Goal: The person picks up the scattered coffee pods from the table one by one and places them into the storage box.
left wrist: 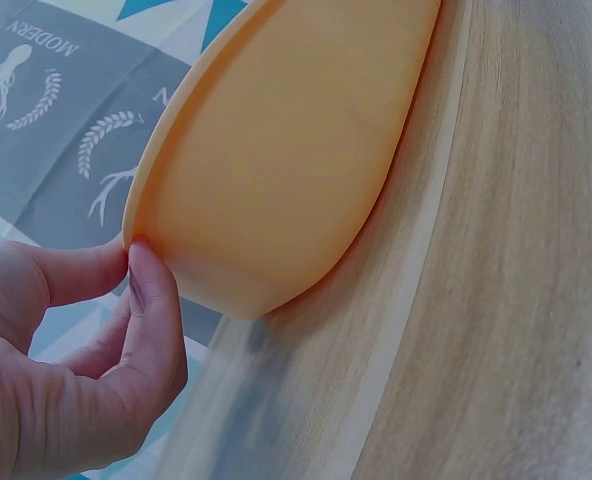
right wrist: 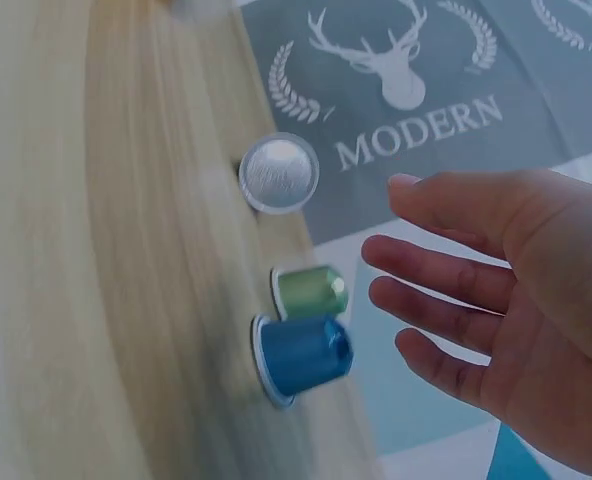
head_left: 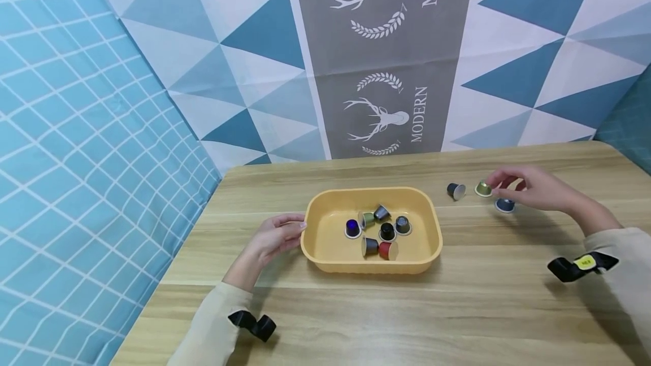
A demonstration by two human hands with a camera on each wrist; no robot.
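Observation:
My left hand (head_left: 278,236) pinches the left rim of a yellow plastic tray (head_left: 317,261); in the left wrist view its thumb and a finger meet at the rim (left wrist: 134,215). Over on the right, my right hand (head_left: 534,186) hovers above the table with loosely bent fingers and nothing between them. Closest to it are a green coffee capsule (right wrist: 311,292) and a blue coffee capsule (right wrist: 304,355), both upright on their lids. A dark coffee capsule (head_left: 456,191) lies on its side left of the green one, its silver lid (right wrist: 279,174) facing the right wrist camera.
Several coffee capsules lie in the tray, among them a red one (head_left: 387,251), a black one (head_left: 387,231) and a purple-blue one (head_left: 352,228). The wooden table (head_left: 386,321) ends at a patterned cloth (head_left: 386,72) behind, with a blue checked cloth (head_left: 91,174) at the left.

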